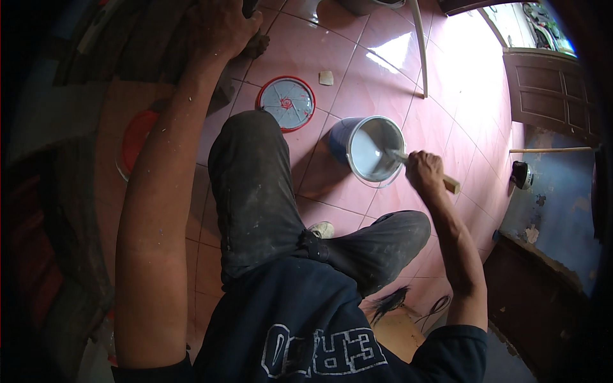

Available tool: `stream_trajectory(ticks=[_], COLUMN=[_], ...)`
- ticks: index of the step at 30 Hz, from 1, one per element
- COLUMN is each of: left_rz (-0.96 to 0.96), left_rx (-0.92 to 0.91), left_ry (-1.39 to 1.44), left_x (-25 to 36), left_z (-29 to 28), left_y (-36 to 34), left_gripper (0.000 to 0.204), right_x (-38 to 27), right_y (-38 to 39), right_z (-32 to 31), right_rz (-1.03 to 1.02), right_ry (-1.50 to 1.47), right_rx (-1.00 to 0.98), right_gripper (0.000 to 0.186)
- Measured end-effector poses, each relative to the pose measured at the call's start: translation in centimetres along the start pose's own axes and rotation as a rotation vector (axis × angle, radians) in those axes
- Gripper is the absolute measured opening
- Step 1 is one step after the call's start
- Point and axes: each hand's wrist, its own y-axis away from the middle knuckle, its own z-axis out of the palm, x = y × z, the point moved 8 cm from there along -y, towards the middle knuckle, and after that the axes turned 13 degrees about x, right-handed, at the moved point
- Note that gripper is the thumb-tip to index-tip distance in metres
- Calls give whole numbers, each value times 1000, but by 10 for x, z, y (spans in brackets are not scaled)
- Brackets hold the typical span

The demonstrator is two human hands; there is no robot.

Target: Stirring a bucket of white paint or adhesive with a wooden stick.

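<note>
My right hand is closed around a wooden stick, whose pale, paint-coated end reaches over the rim into a bucket. Inside the bucket is pale bluish-white paint, and its wire handle hangs down on the near side. At the upper left my left arm stretches far forward. My left hand is in shadow beside a small dark object, and its fingers are mostly hidden. Left of the bucket, a round lid with a red rim and grey paint smears lies on the floor.
Pink tiles cover the floor. A small pale scrap lies beyond the lid, and a long curved pole slants down from the top. A red round thing is partly behind my left arm. A brown panelled door stands right.
</note>
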Motion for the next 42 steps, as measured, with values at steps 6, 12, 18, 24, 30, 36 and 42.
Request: stream_trajectory(ticks=[6,12,18,24,30,36,42], left_rz=[-18,6,-23,12,-9,-12,-41], left_rx=[-9,22,-32,26,-1,-25,-31], left_ry=[-13,-4,22,14,14,31,44], left_x=[1,2,0,0,2,-3,1], left_z=[-9,-3,0,-3,-4,1,-4], left_y=[2,3,-1,0,-1,1,1], left_gripper=[68,69,67,66,66,66,66], right_x=[-62,-6,21,-48,-27,26,-29], right_y=[-2,-53,-11,7,-47,-33,12], right_z=[-18,-22,5,-4,-25,-1,-1], right_rz=[-68,90,50,-29,87,138,-16], right_ry=[-194,-128,-5,-119,-164,-16,-56], right_rx=[-170,38,27,-229,-27,-104,-183], right_gripper=[21,22,23,21,20,23,21])
